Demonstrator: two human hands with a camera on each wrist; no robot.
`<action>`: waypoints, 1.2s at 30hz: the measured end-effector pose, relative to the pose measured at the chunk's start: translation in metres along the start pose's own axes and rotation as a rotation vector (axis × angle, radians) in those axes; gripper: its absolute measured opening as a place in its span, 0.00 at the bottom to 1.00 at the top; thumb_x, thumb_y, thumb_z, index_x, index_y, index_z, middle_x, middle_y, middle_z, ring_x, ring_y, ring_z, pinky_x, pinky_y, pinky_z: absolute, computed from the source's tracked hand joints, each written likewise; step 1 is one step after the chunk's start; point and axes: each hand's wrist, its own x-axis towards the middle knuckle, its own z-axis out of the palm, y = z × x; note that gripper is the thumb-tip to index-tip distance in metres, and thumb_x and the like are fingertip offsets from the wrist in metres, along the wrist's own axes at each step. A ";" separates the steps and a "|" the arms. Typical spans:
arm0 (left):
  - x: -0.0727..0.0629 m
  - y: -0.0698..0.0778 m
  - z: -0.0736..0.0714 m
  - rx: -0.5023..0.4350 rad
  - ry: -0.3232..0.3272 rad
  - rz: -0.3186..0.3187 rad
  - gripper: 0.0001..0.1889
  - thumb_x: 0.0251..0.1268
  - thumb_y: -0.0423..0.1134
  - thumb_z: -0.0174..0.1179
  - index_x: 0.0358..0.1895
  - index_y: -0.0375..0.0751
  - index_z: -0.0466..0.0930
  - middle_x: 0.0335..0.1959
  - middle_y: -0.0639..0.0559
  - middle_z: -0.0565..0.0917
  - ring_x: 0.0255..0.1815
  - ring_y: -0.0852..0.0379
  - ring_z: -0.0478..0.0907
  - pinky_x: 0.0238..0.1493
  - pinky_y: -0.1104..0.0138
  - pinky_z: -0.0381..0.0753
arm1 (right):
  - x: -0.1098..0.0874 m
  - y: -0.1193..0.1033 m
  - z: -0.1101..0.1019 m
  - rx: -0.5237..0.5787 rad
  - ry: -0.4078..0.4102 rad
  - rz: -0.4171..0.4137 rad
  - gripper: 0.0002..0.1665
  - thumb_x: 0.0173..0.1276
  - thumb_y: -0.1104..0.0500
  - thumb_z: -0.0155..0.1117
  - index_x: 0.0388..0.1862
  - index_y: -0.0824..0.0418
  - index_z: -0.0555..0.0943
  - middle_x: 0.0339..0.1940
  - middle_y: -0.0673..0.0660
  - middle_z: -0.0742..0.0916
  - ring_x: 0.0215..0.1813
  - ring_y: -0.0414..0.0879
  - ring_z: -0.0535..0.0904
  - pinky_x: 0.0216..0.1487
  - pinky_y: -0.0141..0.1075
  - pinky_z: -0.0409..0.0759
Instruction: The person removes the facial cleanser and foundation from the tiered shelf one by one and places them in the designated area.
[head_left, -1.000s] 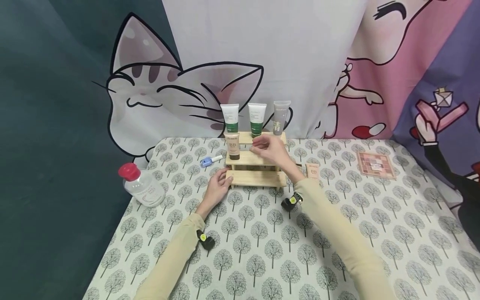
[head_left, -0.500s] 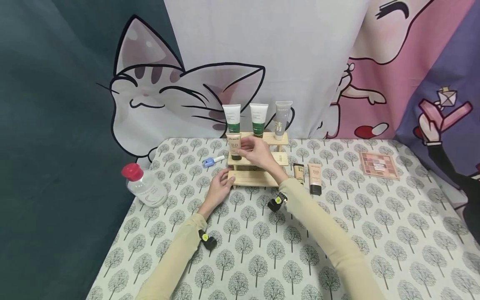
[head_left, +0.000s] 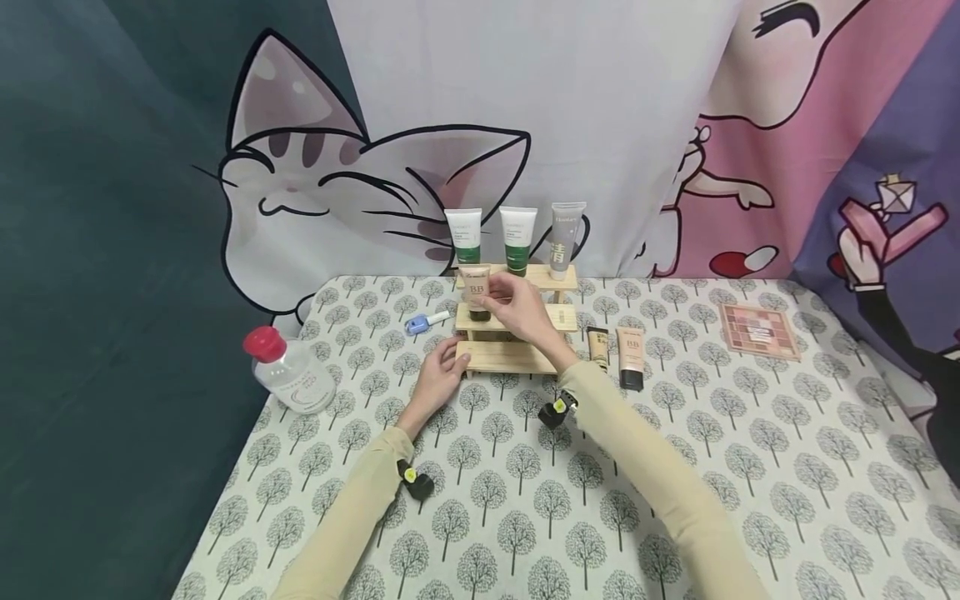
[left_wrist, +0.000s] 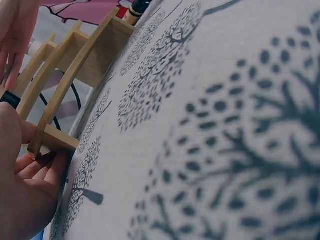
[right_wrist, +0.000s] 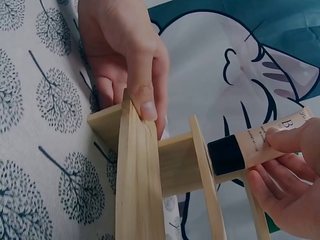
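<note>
On the middle step of a three-step wooden stand (head_left: 510, 357), a beige BB cream tube (head_left: 477, 289) stands upright on its black cap. My right hand (head_left: 521, 310) pinches that tube between thumb and fingers; the right wrist view shows the cap (right_wrist: 227, 155) at the step's surface. At the lowest step's left end, my left hand (head_left: 438, 377) grips the board, thumb on top and fingers beneath, as the right wrist view shows. Along the top step stand two white-and-green tubes, a left one (head_left: 464, 235) and a middle one (head_left: 517, 237), and a grey tube (head_left: 564, 240).
Right of the stand lie a small gold tube with a black cap (head_left: 597, 346) and another BB cream tube (head_left: 632, 357). Farther right is a makeup palette (head_left: 759, 331). To the left are a blue nail polish bottle (head_left: 417, 324) and a clear red-capped bottle (head_left: 296, 379).
My right hand has moved left from the middle step's centre and taken hold of the BB cream tube, which has shifted slightly right. My left hand stays on the lowest step.
</note>
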 end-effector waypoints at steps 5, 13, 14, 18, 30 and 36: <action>0.002 -0.005 0.000 0.002 0.010 0.005 0.26 0.74 0.34 0.57 0.72 0.33 0.67 0.68 0.31 0.75 0.68 0.37 0.77 0.68 0.57 0.80 | -0.004 0.002 -0.008 -0.014 0.029 0.008 0.21 0.67 0.61 0.71 0.57 0.66 0.81 0.53 0.64 0.88 0.52 0.56 0.87 0.60 0.43 0.87; 0.001 -0.006 0.000 0.025 0.027 0.007 0.25 0.74 0.34 0.58 0.71 0.34 0.67 0.68 0.31 0.75 0.67 0.37 0.77 0.68 0.57 0.81 | -0.012 0.006 -0.026 -0.036 0.048 0.031 0.20 0.68 0.59 0.71 0.57 0.65 0.81 0.54 0.64 0.88 0.54 0.57 0.87 0.60 0.45 0.87; 0.002 -0.006 0.001 0.025 0.024 0.009 0.26 0.74 0.34 0.57 0.72 0.34 0.67 0.69 0.31 0.75 0.68 0.37 0.77 0.68 0.57 0.80 | -0.013 0.007 -0.030 -0.040 0.051 0.038 0.21 0.68 0.59 0.71 0.57 0.65 0.81 0.54 0.64 0.88 0.54 0.58 0.86 0.60 0.46 0.87; 0.002 -0.006 0.002 0.024 0.021 0.013 0.25 0.74 0.34 0.57 0.72 0.34 0.67 0.69 0.31 0.75 0.68 0.37 0.76 0.68 0.58 0.80 | -0.020 0.009 -0.045 -0.037 0.056 0.066 0.21 0.68 0.58 0.70 0.57 0.65 0.81 0.55 0.65 0.87 0.55 0.58 0.85 0.61 0.47 0.86; 0.001 -0.005 0.001 0.011 0.022 0.013 0.25 0.75 0.34 0.57 0.72 0.34 0.67 0.69 0.31 0.74 0.68 0.37 0.76 0.69 0.57 0.80 | -0.041 0.019 -0.084 -0.061 0.082 0.128 0.22 0.71 0.56 0.68 0.60 0.63 0.79 0.58 0.65 0.86 0.58 0.59 0.84 0.62 0.50 0.86; 0.002 -0.007 0.001 0.019 0.030 0.017 0.25 0.74 0.35 0.57 0.71 0.34 0.67 0.69 0.31 0.74 0.68 0.37 0.76 0.69 0.58 0.80 | -0.050 0.027 -0.100 -0.083 0.098 0.126 0.23 0.71 0.55 0.68 0.60 0.63 0.79 0.58 0.66 0.86 0.58 0.60 0.84 0.59 0.50 0.88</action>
